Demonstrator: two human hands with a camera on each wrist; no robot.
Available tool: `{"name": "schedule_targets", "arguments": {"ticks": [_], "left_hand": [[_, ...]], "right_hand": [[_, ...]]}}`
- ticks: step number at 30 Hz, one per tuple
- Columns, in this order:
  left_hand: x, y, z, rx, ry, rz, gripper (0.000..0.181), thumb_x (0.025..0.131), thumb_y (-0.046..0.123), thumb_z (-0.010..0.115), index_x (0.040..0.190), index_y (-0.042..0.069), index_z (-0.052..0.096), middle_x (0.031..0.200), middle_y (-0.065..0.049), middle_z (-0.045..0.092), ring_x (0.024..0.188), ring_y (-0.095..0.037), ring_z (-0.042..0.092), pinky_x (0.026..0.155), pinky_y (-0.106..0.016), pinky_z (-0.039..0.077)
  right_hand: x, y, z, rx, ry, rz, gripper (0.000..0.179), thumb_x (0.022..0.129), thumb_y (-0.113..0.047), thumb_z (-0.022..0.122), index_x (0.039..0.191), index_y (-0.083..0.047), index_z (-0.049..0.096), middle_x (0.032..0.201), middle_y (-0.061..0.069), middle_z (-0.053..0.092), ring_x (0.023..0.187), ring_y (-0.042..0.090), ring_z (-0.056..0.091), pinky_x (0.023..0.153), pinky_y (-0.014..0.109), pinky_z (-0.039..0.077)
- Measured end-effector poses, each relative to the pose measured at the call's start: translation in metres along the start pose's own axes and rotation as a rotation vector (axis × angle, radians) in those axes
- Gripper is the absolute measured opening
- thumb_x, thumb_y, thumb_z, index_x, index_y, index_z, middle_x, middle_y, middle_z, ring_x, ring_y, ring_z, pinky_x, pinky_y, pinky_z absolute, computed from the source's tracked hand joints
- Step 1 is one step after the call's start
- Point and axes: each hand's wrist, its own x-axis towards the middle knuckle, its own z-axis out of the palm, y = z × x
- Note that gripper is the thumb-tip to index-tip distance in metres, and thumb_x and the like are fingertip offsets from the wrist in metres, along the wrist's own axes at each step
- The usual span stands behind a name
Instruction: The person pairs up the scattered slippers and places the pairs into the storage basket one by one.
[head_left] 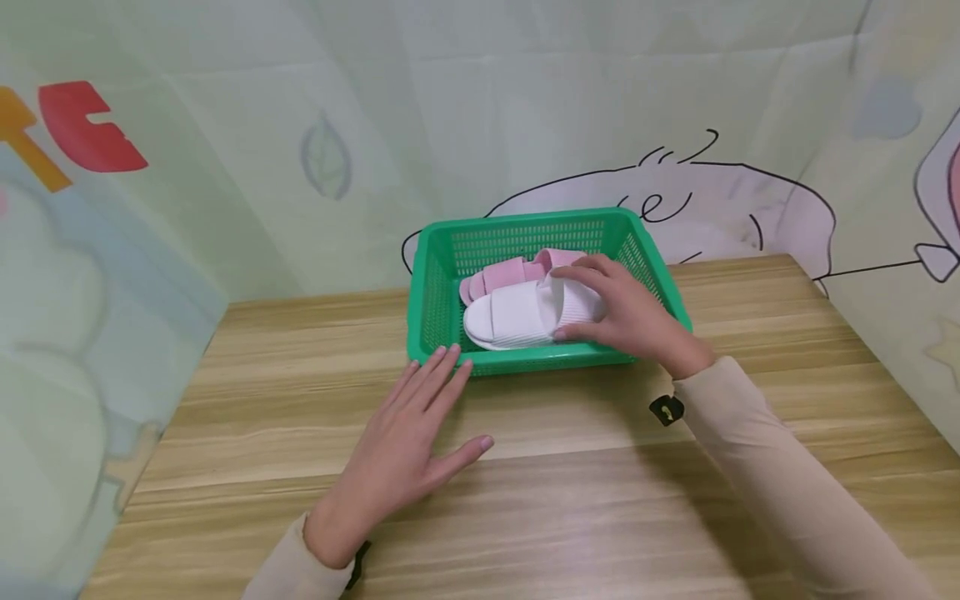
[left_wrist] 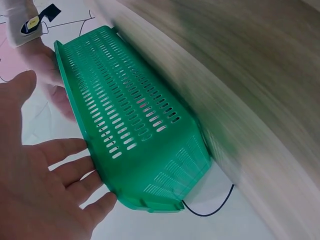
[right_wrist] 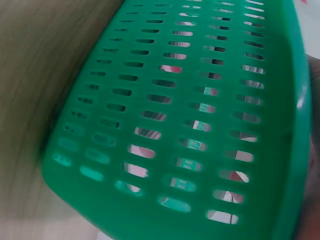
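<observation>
In the head view, a green perforated basket [head_left: 551, 358] holds a white slipper [head_left: 513, 315] in front and pink slippers [head_left: 502, 273] behind it. My right hand [head_left: 633, 308] reaches over the near right rim and holds the white slipper near its heel end, thumb on the near side and fingers on the far side. Straight-fingered, my left hand [head_left: 401, 446] touches the near left rim with its fingertips. The left wrist view shows those fingertips against the basket [left_wrist: 125, 175]. The basket wall [right_wrist: 150, 210] nearly fills the right wrist view and covers most of the right hand's work.
Beneath the basket is a wood-grain table [head_left: 300, 400]. A pale printed cloth [head_left: 300, 108] hangs behind the table and along both sides, close to the basket's far side. Beige sleeves [head_left: 780, 467] cover both forearms, and a black tag [head_left: 666, 409] shows at the right cuff.
</observation>
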Motion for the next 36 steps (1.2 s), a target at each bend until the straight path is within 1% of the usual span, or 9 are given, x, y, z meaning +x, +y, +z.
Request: {"name": "schedule_targets", "arguments": {"ticks": [4, 11, 20, 28, 32, 36], "left_hand": [[0.0007, 0.0005, -0.0003, 0.004, -0.006, 0.003, 0.089, 0.100, 0.065, 0.062, 0.162, 0.004, 0.042, 0.174, -0.011, 0.029, 0.161, -0.032, 0.026, 0.131, -0.051, 0.021], [0.0009, 0.0009, -0.0017, 0.008, -0.017, -0.009, 0.090, 0.099, 0.065, 0.062, 0.162, 0.005, 0.041, 0.174, -0.011, 0.028, 0.162, -0.032, 0.025, 0.131, -0.051, 0.021], [0.0008, 0.0012, -0.0021, 0.006, -0.019, -0.009, 0.089, 0.099, 0.065, 0.063, 0.162, 0.005, 0.043, 0.174, -0.011, 0.029, 0.162, -0.031, 0.025, 0.131, -0.051, 0.021], [0.0008, 0.0014, -0.0016, 0.007, -0.020, -0.013, 0.088, 0.098, 0.063, 0.065, 0.162, 0.005, 0.042, 0.173, -0.011, 0.030, 0.162, -0.030, 0.025, 0.131, -0.051, 0.021], [0.0009, 0.0014, -0.0016, 0.011, -0.024, -0.014, 0.089, 0.099, 0.063, 0.065, 0.162, 0.006, 0.041, 0.174, -0.011, 0.029, 0.162, -0.030, 0.024, 0.131, -0.050, 0.020], [0.0013, 0.0011, -0.0015, 0.015, -0.021, -0.009, 0.089, 0.099, 0.063, 0.065, 0.162, 0.005, 0.041, 0.174, -0.011, 0.028, 0.162, -0.031, 0.025, 0.131, -0.050, 0.021]], "right_hand": [[0.0004, 0.0034, 0.0022, 0.003, -0.031, 0.024, 0.080, 0.082, -0.040, 0.093, 0.151, -0.017, 0.059, 0.152, 0.015, 0.050, 0.137, 0.037, 0.046, 0.104, 0.058, 0.055], [0.0026, 0.0064, 0.0028, 0.023, -0.064, 0.041, 0.078, 0.083, -0.040, 0.092, 0.151, -0.018, 0.060, 0.151, 0.014, 0.050, 0.132, 0.034, 0.049, 0.097, 0.052, 0.059], [0.0057, 0.0081, 0.0032, 0.022, -0.123, 0.097, 0.078, 0.086, -0.038, 0.088, 0.154, -0.016, 0.057, 0.154, 0.018, 0.048, 0.135, 0.040, 0.048, 0.104, 0.060, 0.054], [0.0071, 0.0106, 0.0030, 0.021, -0.177, 0.121, 0.073, 0.092, -0.035, 0.083, 0.156, -0.016, 0.055, 0.156, 0.021, 0.047, 0.138, 0.042, 0.047, 0.111, 0.064, 0.047], [0.0069, 0.0105, 0.0023, 0.020, -0.197, 0.129, 0.072, 0.094, -0.034, 0.080, 0.157, -0.015, 0.053, 0.156, 0.022, 0.048, 0.140, 0.042, 0.047, 0.114, 0.065, 0.044], [0.0081, 0.0088, 0.0024, 0.031, -0.213, 0.142, 0.070, 0.094, -0.031, 0.081, 0.156, -0.013, 0.055, 0.155, 0.022, 0.048, 0.141, 0.043, 0.047, 0.115, 0.065, 0.042]]}}
